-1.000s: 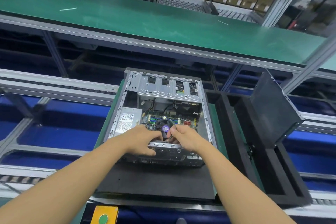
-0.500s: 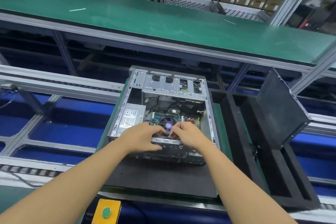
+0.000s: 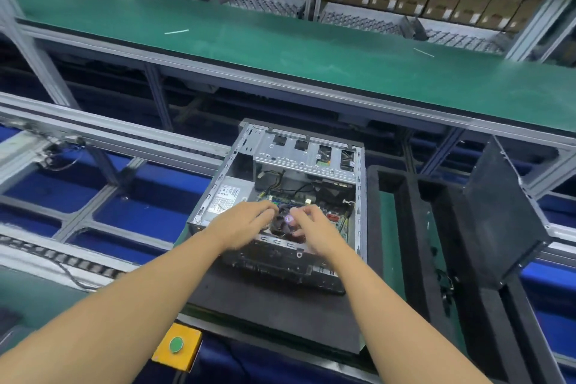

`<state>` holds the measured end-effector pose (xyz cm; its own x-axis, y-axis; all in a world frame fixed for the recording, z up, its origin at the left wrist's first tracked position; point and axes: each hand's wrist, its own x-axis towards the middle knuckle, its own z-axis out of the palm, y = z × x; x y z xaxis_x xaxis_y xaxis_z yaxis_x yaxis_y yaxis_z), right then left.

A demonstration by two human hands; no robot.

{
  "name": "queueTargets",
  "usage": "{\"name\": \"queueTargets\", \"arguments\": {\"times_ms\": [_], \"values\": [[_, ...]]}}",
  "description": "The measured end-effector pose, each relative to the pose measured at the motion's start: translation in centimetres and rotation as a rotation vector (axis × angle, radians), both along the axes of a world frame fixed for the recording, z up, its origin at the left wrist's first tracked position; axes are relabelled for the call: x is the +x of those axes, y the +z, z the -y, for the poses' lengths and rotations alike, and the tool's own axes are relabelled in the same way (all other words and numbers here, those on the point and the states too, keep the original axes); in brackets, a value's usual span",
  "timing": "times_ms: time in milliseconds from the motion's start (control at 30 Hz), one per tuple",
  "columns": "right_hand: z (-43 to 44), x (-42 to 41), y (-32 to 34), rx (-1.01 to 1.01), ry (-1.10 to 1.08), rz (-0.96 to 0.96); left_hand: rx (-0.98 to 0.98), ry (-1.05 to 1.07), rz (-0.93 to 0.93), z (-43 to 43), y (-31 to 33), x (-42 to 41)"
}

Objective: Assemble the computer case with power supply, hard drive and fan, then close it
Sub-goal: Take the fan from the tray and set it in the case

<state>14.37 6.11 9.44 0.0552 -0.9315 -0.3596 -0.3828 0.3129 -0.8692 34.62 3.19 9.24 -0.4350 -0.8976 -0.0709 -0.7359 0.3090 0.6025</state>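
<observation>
An open metal computer case (image 3: 360, 196) lies on its side on a black foam pad (image 3: 280, 315). A silver power supply (image 3: 227, 196) sits in its left half, and the green motherboard (image 3: 335, 216) shows on the right. A round black fan (image 3: 285, 223) with a purple centre sits between my hands. My left hand (image 3: 246, 223) grips the fan's left side. My right hand (image 3: 311, 227) holds its right side, fingers curled over the top. The black side panel (image 3: 501, 212) stands tilted in a foam tray to the right.
A black foam tray (image 3: 414, 243) with long slots runs along the right. A green conveyor belt (image 3: 280, 50) crosses behind the case. A yellow box with a green button (image 3: 177, 346) sits at the near edge. Blue bins lie under the metal rails on the left.
Both hands have shifted slightly deeper into the case around the fan, which now shows more between them. The camera view has swung left and tilted.
</observation>
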Motion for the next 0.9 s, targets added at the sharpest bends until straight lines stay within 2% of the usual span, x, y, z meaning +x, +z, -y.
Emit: {"name": "queueTargets", "arguments": {"times_ms": [100, 200, 300, 367, 433, 500, 567, 633, 667, 767, 833, 900], "values": [[0.1, -0.6, 0.1, -0.026, -0.136, 0.131, 0.041, 0.178, -0.167, -0.1, 0.1, -0.9], [-0.2, -0.6, 0.7, -0.083, -0.324, 0.141, -0.001, 0.349, -0.336, -1.0, 0.3, -1.1], [-1.2, 0.0, 1.2, -0.406, -0.443, -0.053, -0.018, 0.503, -0.514, -2.3, 1.0, 0.0], [-2.2, 1.5, 2.1, -0.651, -0.301, -0.167, 0.006, 0.588, -0.631, -3.2, 1.7, 1.1], [-2.8, 3.8, 2.9, -0.794, -0.111, -0.194, -0.028, 0.659, -0.601, -4.1, 2.3, 2.4], [-3.0, 6.7, 3.5, -0.803, 0.043, -0.193, -0.019, 0.715, -0.591, -5.0, 2.7, 3.8], [-3.1, 10.1, 4.2, -0.668, 0.175, -0.136, 0.064, 0.718, -0.702, -5.9, 2.9, 5.2], [-3.4, 13.6, 4.0, -0.584, 0.272, -0.090, 0.209, 0.734, -0.910, -7.3, 3.2, 6.4], [-3.8, 15.4, 3.7, -0.576, 0.333, -0.108, 0.320, 0.752, -1.072, -8.0, 3.4, 7.0], [-5.7, 21.1, 1.8, -0.503, 0.566, -0.166, 0.689, 0.779, -1.695, -10.1, 3.2, 8.8], [-6.4, 24.4, -0.1, -0.473, 0.639, -0.229, 0.711, 0.863, -1.917, -11.6, 2.9, 10.7], [-6.3, 27.2, -2.1, -0.483, 0.691, -0.437, 0.662, 0.926, -1.994, -13.3, 2.4, 13.3]]}}
